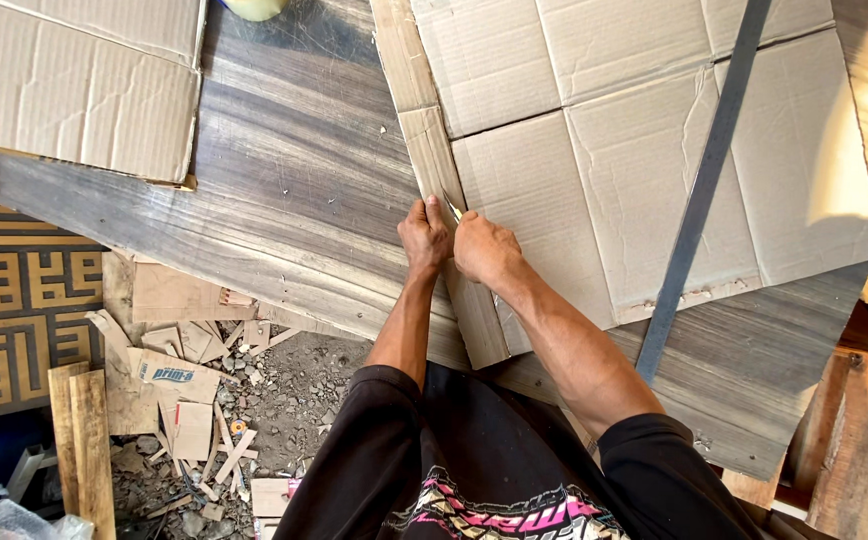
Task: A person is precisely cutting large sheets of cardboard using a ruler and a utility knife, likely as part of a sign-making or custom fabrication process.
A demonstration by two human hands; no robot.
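A large flattened cardboard sheet [644, 150] lies on a grey wood-grain table [294, 180]. A long narrow cardboard strip [432, 150] runs along the sheet's left edge, partly separated from it. My left hand [424, 238] presses on this strip. My right hand [484, 248] sits right beside it, fingers closed around a small blade whose tip [451, 207] shows between the two hands at the seam. A long dark metal straightedge [699, 190] lies diagonally across the sheet, right of both hands.
Another flattened cardboard sheet [74, 80] lies at the table's far left. Cardboard scraps and rubble [194, 400] litter the ground below the table's left edge, beside wooden planks [84, 440]. Wooden boards [854, 440] stand at the right. A yellowish round object [254, 8] sits at the top edge.
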